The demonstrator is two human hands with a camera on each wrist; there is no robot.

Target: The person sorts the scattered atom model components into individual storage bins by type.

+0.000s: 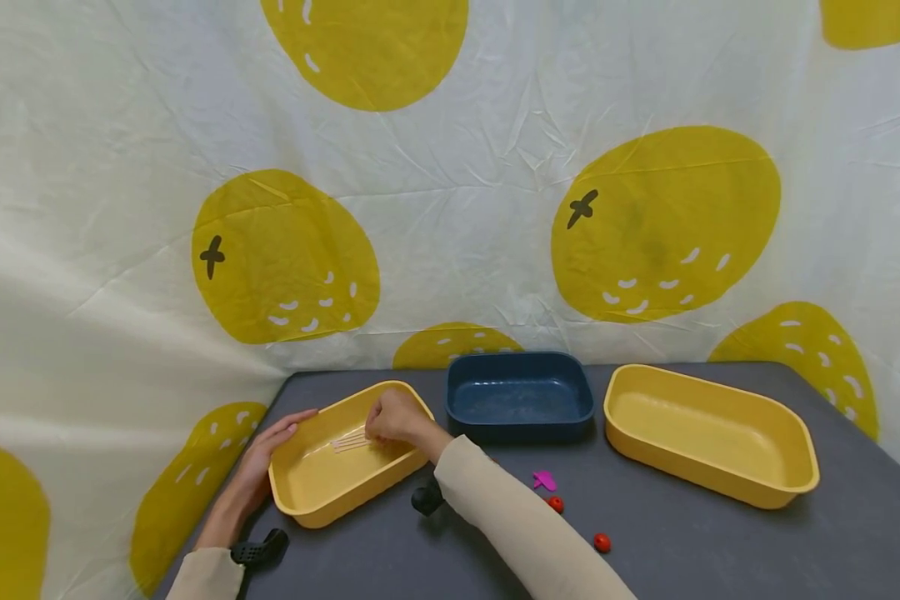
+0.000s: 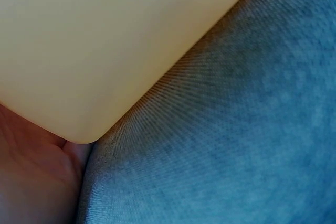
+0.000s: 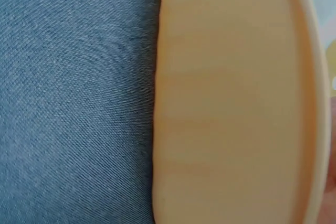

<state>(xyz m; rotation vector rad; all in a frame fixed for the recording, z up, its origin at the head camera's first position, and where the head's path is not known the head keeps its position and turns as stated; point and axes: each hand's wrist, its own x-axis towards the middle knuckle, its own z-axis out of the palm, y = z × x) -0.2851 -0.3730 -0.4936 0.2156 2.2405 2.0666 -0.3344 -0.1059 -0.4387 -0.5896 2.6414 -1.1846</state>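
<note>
On the left of the table stands a yellow tray point(image 1: 300, 479) with rounded corners. My left hand point(image 1: 258, 458) rests along its left side, fingers extended at the rim. In the left wrist view part of the palm point(image 2: 31, 174) lies against the tray's outer wall point(image 2: 100, 51). Reaching over the near side, my right hand point(image 1: 396, 417) is down inside the tray with curled fingers. It pinches several thin pale sticks point(image 1: 349, 442), whose ends stick out to the left; the fingers hide the rest. The tray wall point(image 3: 231, 98) fills much of the right wrist view.
A dark blue tray point(image 1: 521, 404) stands at the back middle, and another yellow tray point(image 1: 708, 429) to its right. A pink piece point(image 1: 544, 480) and two small red pieces, one red ball point(image 1: 602, 543) among them, lie near my right forearm. A patterned curtain hangs behind.
</note>
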